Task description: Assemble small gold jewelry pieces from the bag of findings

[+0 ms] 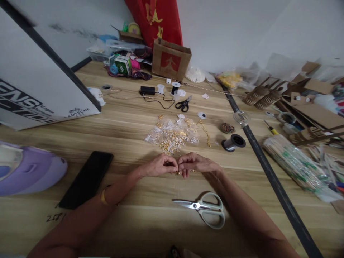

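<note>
Pinching: left hand and right hand, fingertips closed together on a gold strand, near side of the bead pile; light, even grip would likely serve best.

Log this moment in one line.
left hand: beside right hand | at hands: small gold-coloured pieces, grip unclear | beyond: gold-and-silver pile | nearer wearer: pale-handled scissors

L hand & R hand pinch gold pcs just in front of bead pile. Phone front-L of pile, dark spool R of it, blk scissors behind it.
</note>
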`<act>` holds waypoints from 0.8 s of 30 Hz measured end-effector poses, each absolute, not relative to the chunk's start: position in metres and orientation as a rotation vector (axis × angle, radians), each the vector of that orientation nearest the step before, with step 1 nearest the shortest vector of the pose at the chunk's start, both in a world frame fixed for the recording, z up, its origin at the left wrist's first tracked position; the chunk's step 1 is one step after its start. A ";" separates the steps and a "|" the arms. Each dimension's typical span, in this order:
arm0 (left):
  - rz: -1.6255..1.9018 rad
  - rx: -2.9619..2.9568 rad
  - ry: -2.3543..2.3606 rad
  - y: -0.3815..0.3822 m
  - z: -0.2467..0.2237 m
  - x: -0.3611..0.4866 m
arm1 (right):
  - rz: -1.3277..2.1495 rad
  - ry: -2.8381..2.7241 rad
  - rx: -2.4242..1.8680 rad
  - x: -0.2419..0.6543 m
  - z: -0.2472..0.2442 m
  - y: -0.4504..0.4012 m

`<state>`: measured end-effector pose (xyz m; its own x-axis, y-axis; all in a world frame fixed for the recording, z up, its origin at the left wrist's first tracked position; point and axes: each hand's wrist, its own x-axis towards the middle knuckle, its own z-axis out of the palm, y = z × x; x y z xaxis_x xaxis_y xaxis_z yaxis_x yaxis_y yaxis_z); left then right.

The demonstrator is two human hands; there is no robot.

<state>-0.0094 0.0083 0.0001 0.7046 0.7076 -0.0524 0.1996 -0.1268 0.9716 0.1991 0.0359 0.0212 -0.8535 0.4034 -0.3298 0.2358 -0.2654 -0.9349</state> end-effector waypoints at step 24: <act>0.497 1.738 0.713 0.008 -0.001 -0.010 | 2.312 -1.794 -0.849 0.198 0.011 0.036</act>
